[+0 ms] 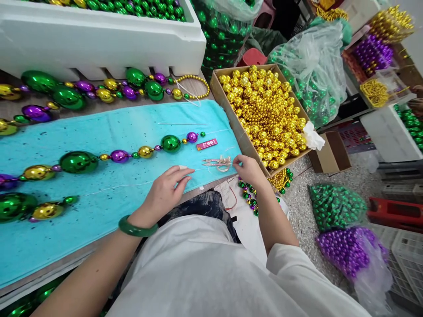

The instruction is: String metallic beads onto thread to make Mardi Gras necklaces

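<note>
A thin white string (115, 188) runs across the turquoise towel (109, 246) from the lower bead strand (48, 210), whose end bead is small and green. My left hand (167, 189), with a green bangle at its wrist, has the string between thumb and forefinger. Further along, the fingertips of my right hand (247, 169) pinch the string near the towel's right edge. Scissors with cloth-wrapped handles (218, 163) lie between my hands. Just beyond them is a small red packet (207, 144). A second strand of green, gold and purple beads (79, 162) stretches across the towel, its string trailing right.
A cardboard box of gold beads (228, 99) stands right of the towel. Behind lie finished-looking bead strands (69, 97) along a white foam box (99, 42). Bags of green beads (337, 207) and purple beads (350, 251) sit on the floor at right.
</note>
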Tool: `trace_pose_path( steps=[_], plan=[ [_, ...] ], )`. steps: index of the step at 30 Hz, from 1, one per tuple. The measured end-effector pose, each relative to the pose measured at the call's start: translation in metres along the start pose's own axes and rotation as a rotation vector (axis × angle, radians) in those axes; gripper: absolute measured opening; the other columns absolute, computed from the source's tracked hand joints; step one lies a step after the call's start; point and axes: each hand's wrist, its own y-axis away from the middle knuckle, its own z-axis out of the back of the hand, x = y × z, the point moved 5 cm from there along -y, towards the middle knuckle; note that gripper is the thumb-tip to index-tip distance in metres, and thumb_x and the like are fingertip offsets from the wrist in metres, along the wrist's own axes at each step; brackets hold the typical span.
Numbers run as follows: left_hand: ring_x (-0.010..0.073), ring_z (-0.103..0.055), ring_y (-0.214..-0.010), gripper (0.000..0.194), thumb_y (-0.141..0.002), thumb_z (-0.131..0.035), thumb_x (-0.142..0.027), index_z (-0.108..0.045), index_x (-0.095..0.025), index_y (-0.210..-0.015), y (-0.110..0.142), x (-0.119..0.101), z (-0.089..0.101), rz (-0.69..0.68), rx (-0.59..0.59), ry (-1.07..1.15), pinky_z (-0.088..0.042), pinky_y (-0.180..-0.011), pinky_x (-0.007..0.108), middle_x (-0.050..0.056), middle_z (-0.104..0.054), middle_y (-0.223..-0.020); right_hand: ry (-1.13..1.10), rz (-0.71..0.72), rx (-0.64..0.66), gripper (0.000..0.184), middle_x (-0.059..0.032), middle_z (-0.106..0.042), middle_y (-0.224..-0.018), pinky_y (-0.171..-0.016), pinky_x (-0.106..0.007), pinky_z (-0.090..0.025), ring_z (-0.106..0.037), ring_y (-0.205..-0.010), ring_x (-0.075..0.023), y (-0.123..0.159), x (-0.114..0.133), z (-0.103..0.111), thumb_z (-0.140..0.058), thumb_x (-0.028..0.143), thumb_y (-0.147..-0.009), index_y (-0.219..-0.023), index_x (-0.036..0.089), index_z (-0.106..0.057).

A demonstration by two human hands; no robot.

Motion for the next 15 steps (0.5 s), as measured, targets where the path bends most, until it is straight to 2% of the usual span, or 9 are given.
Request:
trace_pose_path(
  steps=[4,6,8,9,11,13,15],
  plan=[
    [0.0216,-0.065,-0.107,0.043,-0.090,-0.056,-0.037,-0.062,-0.020,-0.128,-0.009,-0.011,-0.016,0.109,0.036,0.389,-0.057,-0.080,0.030,0.011,-0.065,-0.124,-0.164,0.214,0.069,0.012,-0.0002,-0.068,-0.078,-0.066,-0.022,-0.039,-0.057,-0.068,-0.0123,0.014,0.058,0.004,-0.055,0.021,-0.087,-0.091,0.018,-0.066],
    [0.0191,-0.068,-0.091,0.046,-0.085,-0.061,-0.041,-0.065,-0.019,-0.125,-0.013,-0.011,-0.018,0.192,0.094,0.564,-0.058,-0.070,0.027,0.010,-0.070,-0.113,-0.195,0.353,0.111,0.013,0.0001,-0.069,-0.080,-0.067,-0.021,-0.039,-0.058,-0.069,-0.0115,0.019,0.091,0.002,-0.054,0.019,-0.089,-0.093,0.019,-0.066],
    [0.0150,-0.066,-0.069,0.036,-0.082,-0.064,-0.042,-0.074,-0.018,-0.106,-0.014,-0.006,-0.008,0.280,0.125,0.589,-0.055,-0.059,0.024,0.006,-0.074,-0.085,-0.181,0.464,0.133,0.015,-0.0005,-0.070,-0.084,-0.068,-0.022,-0.039,-0.059,-0.072,-0.0116,0.021,0.117,-0.001,-0.052,0.018,-0.091,-0.094,0.019,-0.066],
    [0.0134,-0.062,-0.060,0.030,-0.080,-0.065,-0.042,-0.077,-0.018,-0.094,-0.013,-0.002,0.002,0.313,0.122,0.551,-0.053,-0.054,0.022,0.003,-0.072,-0.072,-0.160,0.494,0.140,0.015,-0.0009,-0.070,-0.086,-0.068,-0.022,-0.039,-0.059,-0.074,-0.0120,0.020,0.126,-0.002,-0.051,0.018,-0.091,-0.094,0.019,-0.066],
    [0.0122,-0.058,-0.054,0.023,-0.077,-0.068,-0.041,-0.078,-0.020,-0.080,-0.008,0.008,0.032,0.342,0.072,0.442,-0.049,-0.047,0.021,0.002,-0.069,-0.063,-0.121,0.515,0.161,0.015,-0.0019,-0.070,-0.087,-0.069,-0.023,-0.039,-0.059,-0.076,-0.0129,0.015,0.134,-0.004,-0.051,0.017,-0.092,-0.093,0.019,-0.066],
    [0.0113,-0.056,-0.050,0.020,-0.073,-0.070,-0.040,-0.078,-0.022,-0.076,0.003,0.022,0.069,0.384,-0.064,0.326,-0.047,-0.044,0.021,0.000,-0.067,-0.060,-0.114,0.483,0.178,0.013,-0.0023,-0.070,-0.088,-0.070,-0.023,-0.039,-0.060,-0.078,-0.0135,0.008,0.127,-0.004,-0.053,0.017,-0.091,-0.092,0.018,-0.066],
    [0.0108,-0.056,-0.052,0.017,-0.073,-0.071,-0.037,-0.078,-0.023,-0.080,0.024,0.043,0.106,0.496,-0.262,0.181,-0.049,-0.047,0.022,-0.002,-0.066,-0.061,-0.116,0.387,0.137,0.012,-0.0030,-0.071,-0.091,-0.072,-0.023,-0.040,-0.061,-0.079,-0.0140,0.001,0.106,0.001,-0.055,0.018,-0.090,-0.093,0.019,-0.067]
  ],
)
